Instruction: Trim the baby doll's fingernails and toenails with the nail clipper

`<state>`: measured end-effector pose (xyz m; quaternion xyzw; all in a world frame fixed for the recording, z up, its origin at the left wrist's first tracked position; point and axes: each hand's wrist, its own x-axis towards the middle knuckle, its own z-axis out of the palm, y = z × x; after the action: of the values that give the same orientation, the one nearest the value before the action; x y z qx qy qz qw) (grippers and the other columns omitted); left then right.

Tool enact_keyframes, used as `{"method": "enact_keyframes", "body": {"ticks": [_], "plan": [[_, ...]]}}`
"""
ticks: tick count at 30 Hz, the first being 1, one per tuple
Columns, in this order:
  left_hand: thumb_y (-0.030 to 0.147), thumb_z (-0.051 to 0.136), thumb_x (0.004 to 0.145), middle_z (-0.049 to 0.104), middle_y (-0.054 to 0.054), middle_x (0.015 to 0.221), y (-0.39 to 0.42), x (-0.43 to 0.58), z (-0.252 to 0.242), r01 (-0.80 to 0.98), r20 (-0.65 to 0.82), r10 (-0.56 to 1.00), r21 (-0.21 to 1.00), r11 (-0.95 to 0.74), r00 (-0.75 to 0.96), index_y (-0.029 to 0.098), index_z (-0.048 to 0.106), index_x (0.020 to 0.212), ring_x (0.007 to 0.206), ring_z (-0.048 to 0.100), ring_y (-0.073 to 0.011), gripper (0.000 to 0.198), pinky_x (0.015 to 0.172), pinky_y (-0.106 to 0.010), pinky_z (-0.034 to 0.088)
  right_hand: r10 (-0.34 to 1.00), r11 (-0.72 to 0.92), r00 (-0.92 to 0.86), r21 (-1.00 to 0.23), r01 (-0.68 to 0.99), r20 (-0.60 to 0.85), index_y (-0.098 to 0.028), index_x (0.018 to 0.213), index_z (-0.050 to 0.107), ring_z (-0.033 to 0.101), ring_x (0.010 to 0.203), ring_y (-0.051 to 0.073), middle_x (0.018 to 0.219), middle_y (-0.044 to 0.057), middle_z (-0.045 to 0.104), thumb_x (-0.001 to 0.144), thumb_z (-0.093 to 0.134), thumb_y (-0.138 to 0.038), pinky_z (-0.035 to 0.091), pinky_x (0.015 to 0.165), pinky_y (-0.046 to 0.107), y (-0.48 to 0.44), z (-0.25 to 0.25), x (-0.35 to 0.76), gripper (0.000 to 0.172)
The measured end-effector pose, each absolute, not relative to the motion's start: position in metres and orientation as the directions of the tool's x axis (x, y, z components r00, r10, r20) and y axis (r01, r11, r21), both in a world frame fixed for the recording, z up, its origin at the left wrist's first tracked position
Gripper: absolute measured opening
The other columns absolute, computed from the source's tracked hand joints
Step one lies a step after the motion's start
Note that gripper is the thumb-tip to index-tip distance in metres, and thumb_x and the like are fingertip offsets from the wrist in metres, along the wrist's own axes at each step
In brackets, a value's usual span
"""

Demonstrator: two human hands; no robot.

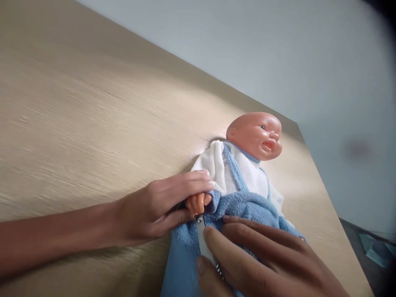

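A baby doll (255, 136) in a white and blue fleece outfit lies on its back on the wooden table, its head turned to the right. My left hand (161, 202) is closed around the doll's small hand (198, 203) and sleeve cuff, fingers above and thumb below. Between the thumb and index finger of my right hand (262, 255) is a nail clipper (203, 239), its tip touching or very near the doll's fingers. The other fingers of my right hand rest over the blue part of the outfit.
The wooden table (93, 115) slopes across the view, its far edge beside a pale wall (278, 53). Past the right edge, low down, a pale greenish object (379, 249) lies in a dark area.
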<state>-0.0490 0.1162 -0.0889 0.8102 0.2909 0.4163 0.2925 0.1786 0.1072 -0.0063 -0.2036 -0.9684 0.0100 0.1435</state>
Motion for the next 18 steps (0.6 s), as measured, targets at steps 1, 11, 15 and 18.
{"method": "enact_keyframes", "body": {"ticks": [1, 11, 15, 18], "plan": [[0.015, 0.053, 0.091, 0.047, -0.006, 0.144, 0.116, -0.049, -0.088, 0.229, 0.503, 0.715, 0.716, -0.659, 0.486, 0.012, 0.043, 0.136, 0.140, 0.039, -0.0043, 0.046, 0.122, -0.009, 0.029, 0.376, 0.925, -0.887, -0.053, 0.376, 0.266, -0.030, 0.108, 0.065, 0.061, 0.106, 0.008, 0.118, -0.011, 0.064, 0.104, 0.028, -0.029, 0.045, 0.102, 0.020, 0.106, -0.004, 0.179, 0.037], [0.016, 0.056, 0.089, 0.052, -0.010, 0.139, 0.117, -0.050, -0.088, 0.239, 0.532, 0.703, 0.690, -0.683, 0.472, 0.009, 0.047, 0.133, 0.137, 0.044, -0.0075, 0.045, 0.120, -0.010, 0.033, 0.296, 0.953, -0.923, -0.002, 0.304, 0.245, -0.028, 0.107, 0.063, 0.062, 0.095, 0.013, 0.107, -0.005, 0.066, 0.103, 0.031, -0.026, 0.052, 0.088, 0.028, 0.108, 0.012, 0.172, 0.033], [0.016, 0.056, 0.089, 0.052, -0.010, 0.139, 0.118, -0.050, -0.088, 0.241, 0.539, 0.699, 0.683, -0.690, 0.470, 0.008, 0.048, 0.132, 0.137, 0.044, -0.0074, 0.044, 0.120, -0.008, 0.032, 0.345, 0.930, -0.927, 0.078, 0.358, 0.145, -0.027, 0.113, 0.061, 0.064, 0.095, 0.014, 0.102, -0.001, 0.067, 0.102, 0.036, -0.033, 0.053, 0.090, 0.027, 0.104, 0.009, 0.180, 0.028], [0.015, 0.056, 0.089, 0.052, -0.010, 0.139, 0.118, -0.050, -0.088, 0.242, 0.544, 0.695, 0.678, -0.694, 0.470, 0.008, 0.048, 0.132, 0.137, 0.044, -0.0065, 0.045, 0.120, -0.007, 0.031, 0.356, 0.925, -0.925, 0.091, 0.368, 0.130, -0.027, 0.114, 0.061, 0.064, 0.096, 0.014, 0.102, -0.001, 0.067, 0.101, 0.039, -0.035, 0.053, 0.092, 0.027, 0.102, 0.004, 0.185, 0.026]]}}
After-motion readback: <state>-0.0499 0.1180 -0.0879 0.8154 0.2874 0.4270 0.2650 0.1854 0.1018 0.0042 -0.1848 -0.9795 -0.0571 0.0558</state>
